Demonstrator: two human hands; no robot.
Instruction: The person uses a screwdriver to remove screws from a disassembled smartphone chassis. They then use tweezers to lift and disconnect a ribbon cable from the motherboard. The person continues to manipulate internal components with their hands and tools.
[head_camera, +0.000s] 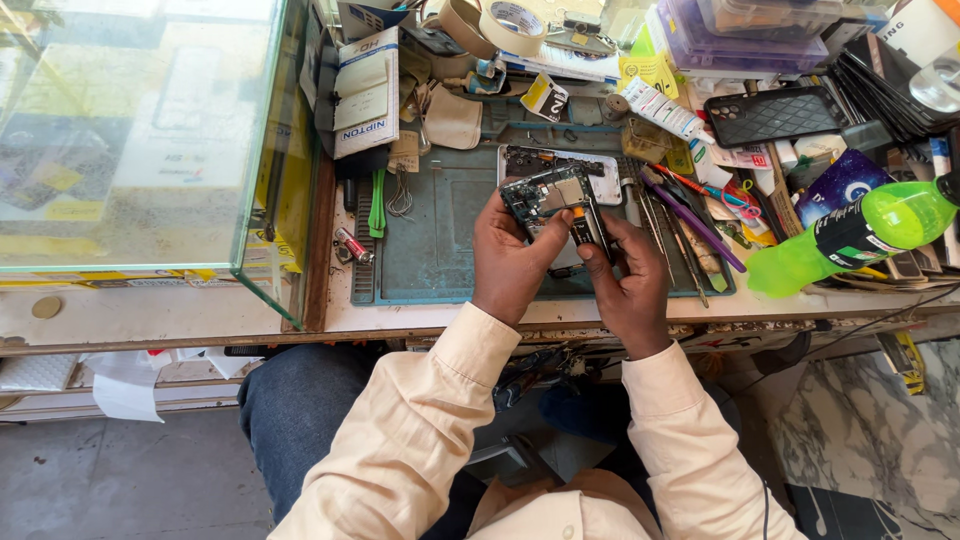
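Observation:
Both my hands hold an opened phone with its circuit board showing, tilted above a teal work mat. My left hand grips the phone's left side, thumb against its lower middle. My right hand holds the lower right side, fingertips pressed near the phone's bottom end. Just beyond the phone, a white phone back shell with small parts lies on the mat.
A glass display case stands at the left. Tweezers and screwdrivers lie right of the mat. A green bottle lies on its side at the right. A black phone case, tape rolls and boxes crowd the back.

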